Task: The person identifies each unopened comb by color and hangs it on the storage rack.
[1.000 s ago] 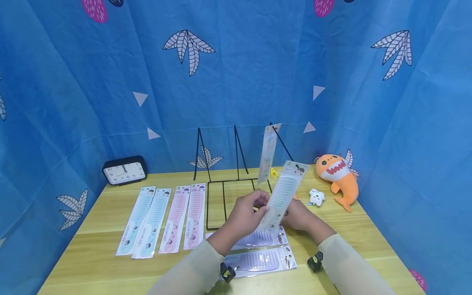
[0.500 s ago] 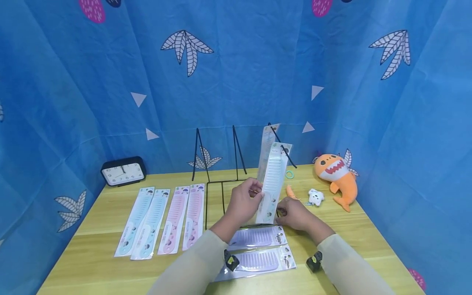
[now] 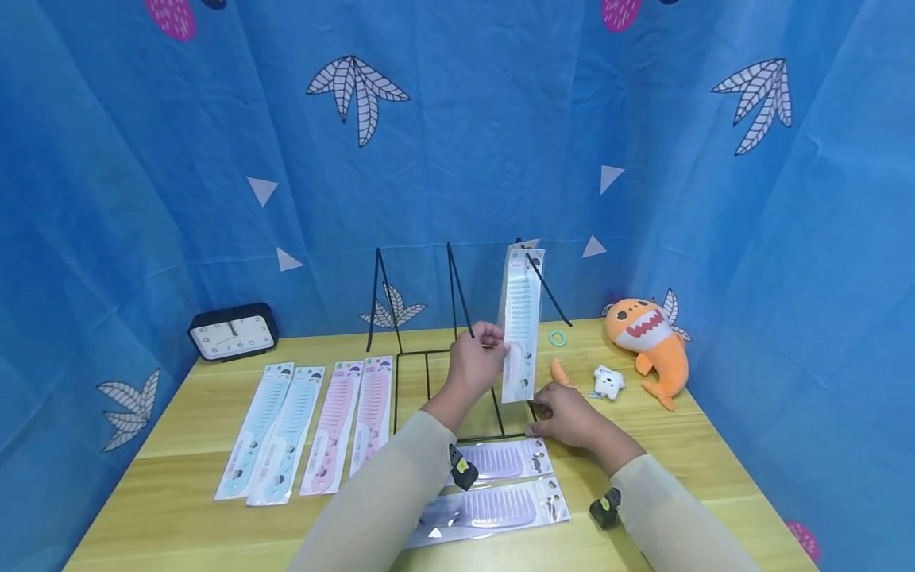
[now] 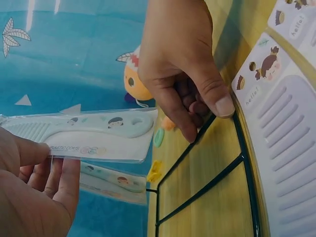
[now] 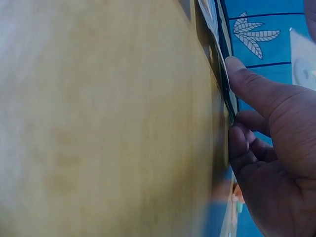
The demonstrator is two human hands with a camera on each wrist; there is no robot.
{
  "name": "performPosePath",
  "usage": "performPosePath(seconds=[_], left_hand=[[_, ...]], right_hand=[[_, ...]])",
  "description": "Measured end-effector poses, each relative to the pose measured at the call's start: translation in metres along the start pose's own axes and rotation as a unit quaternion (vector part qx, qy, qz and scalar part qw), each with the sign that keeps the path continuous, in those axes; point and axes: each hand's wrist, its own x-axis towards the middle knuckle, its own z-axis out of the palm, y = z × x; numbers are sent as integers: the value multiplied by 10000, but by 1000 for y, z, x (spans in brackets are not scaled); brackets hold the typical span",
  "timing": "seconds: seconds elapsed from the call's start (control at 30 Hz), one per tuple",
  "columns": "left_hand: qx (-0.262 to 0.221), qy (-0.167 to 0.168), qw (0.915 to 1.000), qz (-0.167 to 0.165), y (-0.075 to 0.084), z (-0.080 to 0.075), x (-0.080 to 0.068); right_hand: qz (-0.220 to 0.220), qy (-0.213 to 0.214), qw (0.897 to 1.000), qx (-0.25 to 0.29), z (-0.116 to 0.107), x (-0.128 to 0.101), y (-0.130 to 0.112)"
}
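Note:
My left hand [image 3: 486, 347] pinches a packaged pale comb [image 3: 520, 318] by its edge and holds it upright against the right-hand arm of the black wire rack [image 3: 395, 397]. In the left wrist view the comb package [image 4: 94, 133] lies across my left fingers [image 4: 34, 182]. A second comb package [image 4: 113, 180] hangs on the rack behind it. My right hand [image 3: 559, 415] is down on the rack's base, thumb on the wire [image 4: 200, 190] and fingers curled beside it. The right wrist view shows that hand [image 5: 276, 148] pinching the wire [image 5: 224, 84].
Two purple comb packages [image 3: 500, 461] lie near the table's front. Two blue [image 3: 272, 433] and two pink [image 3: 350, 425] ones lie to the left. A clock [image 3: 232, 334] stands back left; a shark plush [image 3: 646, 342], small white toy [image 3: 609, 381] and green ring [image 3: 557, 338] sit right.
My left hand has lifted the comb package from a tilt to upright and carried it back to the rack's right arm. My right hand has come off the package and settled on the rack's base.

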Motion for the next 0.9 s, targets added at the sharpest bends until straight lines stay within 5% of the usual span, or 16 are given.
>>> performPosePath(seconds=[0.37,0.9], left_hand=[[401,60,9992,33,-11,8,17],[128,315,9986,-413,-18,21,34]], right_hand=[[256,-116,9995,118,-1,-3,-5],[600,-209,9979,77,0,-3,-5]])
